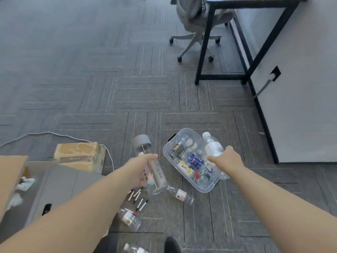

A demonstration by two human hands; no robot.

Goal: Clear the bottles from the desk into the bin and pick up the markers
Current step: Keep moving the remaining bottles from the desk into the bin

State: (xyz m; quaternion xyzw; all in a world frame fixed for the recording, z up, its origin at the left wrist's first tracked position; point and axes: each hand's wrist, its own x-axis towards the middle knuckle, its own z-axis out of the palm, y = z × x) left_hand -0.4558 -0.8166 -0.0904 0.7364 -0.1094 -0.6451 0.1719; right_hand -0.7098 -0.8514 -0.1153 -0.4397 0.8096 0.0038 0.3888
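My left hand (141, 168) is shut on a tall clear bottle with a grey cap (145, 152), held just left of the clear plastic bin (168, 154). Over the bin's right side, my right hand (227, 158) grips a clear water bottle with a white cap (212, 146). The bin stands on the carpet and holds several empty bottles. On the floor below it lie a clear bottle (179, 194), another bottle (129, 219), a third at the bottom edge (134, 250), and several black-and-white markers (139, 199).
A grey box (56, 189) and cardboard boxes (78, 154) stand at the left, with a white cable (45, 134) trailing past them. A black-framed desk (246, 42) and an office chair (195, 30) are at the back right. My shoe (171, 244) shows at the bottom.
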